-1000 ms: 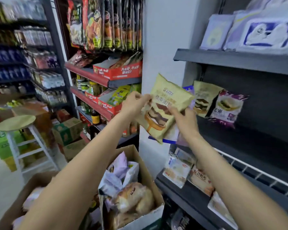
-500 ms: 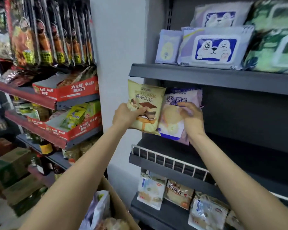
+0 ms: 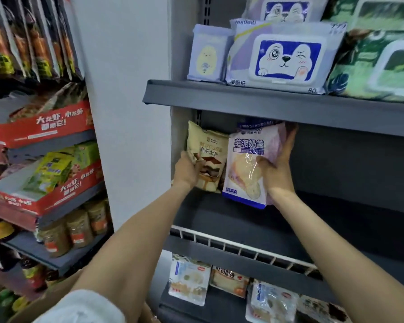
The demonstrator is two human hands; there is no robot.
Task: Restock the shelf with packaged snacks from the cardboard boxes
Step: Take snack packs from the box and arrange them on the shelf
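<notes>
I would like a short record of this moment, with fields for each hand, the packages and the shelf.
left hand: grips the beige bread packet, upright
right hand: holds the purple and white packet, upright
packets: side by side, at the left end
middle shelf: otherwise bare, white wire rail in front
upper shelf: wet wipe packs

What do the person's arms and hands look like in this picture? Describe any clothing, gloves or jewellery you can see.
Both forearms are bare from the elbow down. The left hand and right hand wear no gloves, and no rings, watch or bracelets show. The only clothing visible is a pale, soft-looking sleeve at the bottom edge, by the left upper arm.
</notes>
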